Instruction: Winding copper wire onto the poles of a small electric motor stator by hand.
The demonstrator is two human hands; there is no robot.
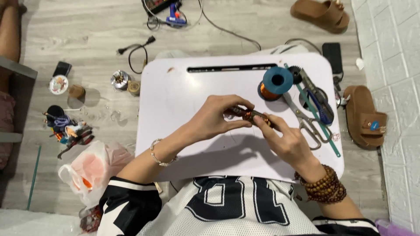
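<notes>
Over the middle of the white desk (183, 91), both hands meet on 1 small copper-wound coil (250, 115). The left hand (216, 118) curls around its left end, fingers pressed over the top; the right hand (286, 140) pinches the other end between thumb and fingertips. Just beyond, a spool of copper wire with a blue flange (275, 83) stands upright on the desk, with scissors (306, 120) and blue-handled pliers (318, 101) lying to its right. Farther off, on the floor, lie 2 brown sandals (365, 118) and a blue glue gun (176, 16).
</notes>
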